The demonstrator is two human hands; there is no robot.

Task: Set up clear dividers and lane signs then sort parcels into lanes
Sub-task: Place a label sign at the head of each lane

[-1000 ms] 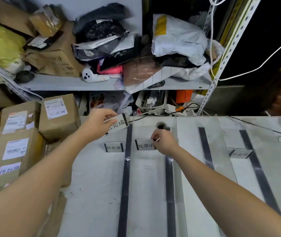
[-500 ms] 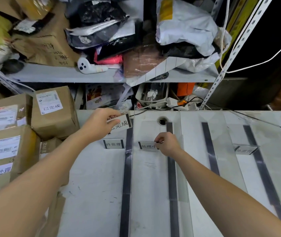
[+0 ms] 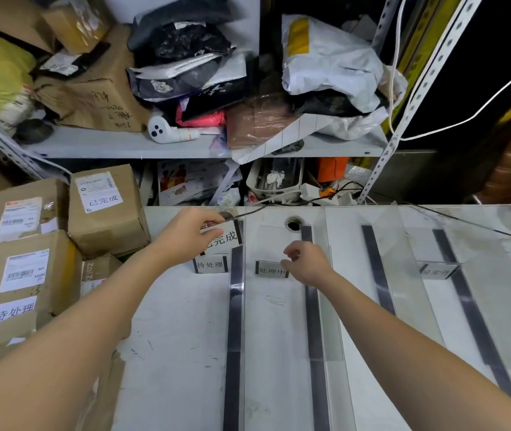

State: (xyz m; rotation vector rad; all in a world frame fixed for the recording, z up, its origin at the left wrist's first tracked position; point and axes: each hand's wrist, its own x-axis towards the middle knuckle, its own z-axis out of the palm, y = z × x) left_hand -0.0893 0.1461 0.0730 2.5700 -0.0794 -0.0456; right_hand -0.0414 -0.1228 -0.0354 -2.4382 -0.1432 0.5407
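My left hand (image 3: pixel 190 233) is shut on a white lane sign (image 3: pixel 227 237) with black characters, held tilted above the back of the first clear divider (image 3: pixel 236 306). Just below it, a second sign (image 3: pixel 211 265) stands in the left lane. My right hand (image 3: pixel 308 264) hovers at the right end of a third sign (image 3: pixel 270 270) standing in the middle lane, thumb and forefinger apart. A fourth sign (image 3: pixel 439 270) stands far right. Labelled cardboard parcels (image 3: pixel 104 209) (image 3: pixel 24 275) are stacked at the left.
Three more clear dividers on black strips (image 3: pixel 313 306) (image 3: pixel 378 275) (image 3: pixel 465 306) run front to back across the white table (image 3: pixel 179 353). A cable hole (image 3: pixel 293 224) and a black cable lie at the back. The shelf (image 3: pixel 123 144) behind is crammed with bags and boxes.
My right hand has loosened its pinch on the middle-lane sign, which now stands on its own. My left hand keeps holding its sign in about the same place.
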